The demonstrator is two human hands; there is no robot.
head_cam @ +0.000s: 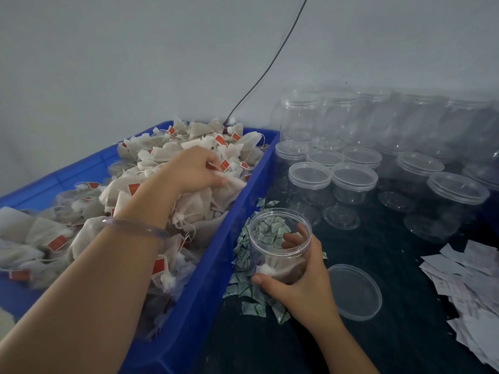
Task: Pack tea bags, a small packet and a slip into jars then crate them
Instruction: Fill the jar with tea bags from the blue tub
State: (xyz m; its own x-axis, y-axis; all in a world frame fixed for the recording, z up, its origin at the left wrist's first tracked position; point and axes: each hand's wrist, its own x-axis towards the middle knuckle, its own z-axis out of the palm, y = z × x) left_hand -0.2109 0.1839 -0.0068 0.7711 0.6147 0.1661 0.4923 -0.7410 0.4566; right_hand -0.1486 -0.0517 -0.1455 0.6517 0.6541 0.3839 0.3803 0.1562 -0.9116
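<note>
A blue crate (243,190) on the left is heaped with white tea bags (162,163) bearing red tags. My left hand (197,170) reaches into the heap and pinches a tea bag (229,184) near the crate's right wall. My right hand (299,282) grips an open clear jar (279,240) beside the crate, tilted toward it; a tea bag or so lies in its bottom. Small green-and-white packets (248,290) are scattered on the dark table under the jar. White slips (469,282) lie in a loose pile at the right edge.
A clear lid (356,291) lies flat just right of my right hand. Several empty clear jars (353,182) stand behind it, with a taller row (340,114) against the wall. A black cable (270,66) runs down the wall behind the crate.
</note>
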